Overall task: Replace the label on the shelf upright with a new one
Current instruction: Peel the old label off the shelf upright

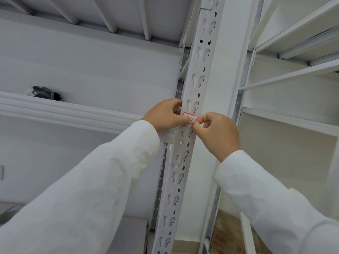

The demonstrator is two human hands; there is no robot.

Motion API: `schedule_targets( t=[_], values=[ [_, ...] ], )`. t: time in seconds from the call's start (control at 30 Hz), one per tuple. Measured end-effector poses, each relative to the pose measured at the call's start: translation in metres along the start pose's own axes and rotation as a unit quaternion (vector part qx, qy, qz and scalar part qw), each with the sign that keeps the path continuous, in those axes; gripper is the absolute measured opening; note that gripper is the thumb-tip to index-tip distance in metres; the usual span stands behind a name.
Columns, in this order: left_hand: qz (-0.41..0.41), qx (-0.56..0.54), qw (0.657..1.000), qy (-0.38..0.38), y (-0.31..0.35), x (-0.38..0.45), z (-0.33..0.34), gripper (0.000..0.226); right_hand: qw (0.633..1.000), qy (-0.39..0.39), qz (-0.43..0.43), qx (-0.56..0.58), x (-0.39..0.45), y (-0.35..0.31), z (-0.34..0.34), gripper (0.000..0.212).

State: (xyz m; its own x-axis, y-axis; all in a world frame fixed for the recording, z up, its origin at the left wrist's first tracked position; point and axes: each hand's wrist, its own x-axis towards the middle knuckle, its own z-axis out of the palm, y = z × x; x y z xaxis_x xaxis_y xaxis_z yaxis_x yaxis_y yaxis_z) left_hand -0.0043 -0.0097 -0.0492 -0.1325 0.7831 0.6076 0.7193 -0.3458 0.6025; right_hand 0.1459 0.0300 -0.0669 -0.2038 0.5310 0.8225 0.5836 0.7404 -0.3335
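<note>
Both hands press a label (190, 118) on the upright (197, 85).

The red-edged label lies across the upright, its long axis running left to right, just above the beam (64, 112). The left hand (165, 114) pinches its left end and the right hand (216, 132) pinches its right end, so the label sits between the fingertips.

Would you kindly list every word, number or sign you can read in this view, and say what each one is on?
Red-bordered label on the shelf upright, pinched between the left hand and right hand: dark handwritten marks, partly covered by the fingers, not readable.
Cardboard box at bottom right: red printed characters, too blurred to read.
Nothing else carries text.
</note>
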Motion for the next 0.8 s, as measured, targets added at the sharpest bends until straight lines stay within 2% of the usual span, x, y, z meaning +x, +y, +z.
schedule_targets(
  t=[0.07,0.43,0.63,0.8],
  values=[
    [0.001,-0.005,1.0,0.001,-0.0011,0.0007,0.0003,0.076,1.0,-0.003,0.005,0.018,0.0006,-0.0007,0.0016,0.011],
    [-0.003,-0.021,1.0,-0.001,-0.004,0.0036,0.0005,0.075,0.996,-0.017,0.02,0.087,0.0029,-0.0001,0.0015,0.012],
    [-0.004,-0.013,1.0,0.001,-0.0059,0.0054,0.0018,0.067,0.995,-0.012,0.034,0.095,0.0042,0.0025,-0.0038,0.026],
    [-0.004,-0.012,1.0,0.001,-0.0066,0.0058,0.0011,0.067,0.994,-0.037,0.042,0.096,0.0032,0.0006,0.0003,0.017]
  ],
)
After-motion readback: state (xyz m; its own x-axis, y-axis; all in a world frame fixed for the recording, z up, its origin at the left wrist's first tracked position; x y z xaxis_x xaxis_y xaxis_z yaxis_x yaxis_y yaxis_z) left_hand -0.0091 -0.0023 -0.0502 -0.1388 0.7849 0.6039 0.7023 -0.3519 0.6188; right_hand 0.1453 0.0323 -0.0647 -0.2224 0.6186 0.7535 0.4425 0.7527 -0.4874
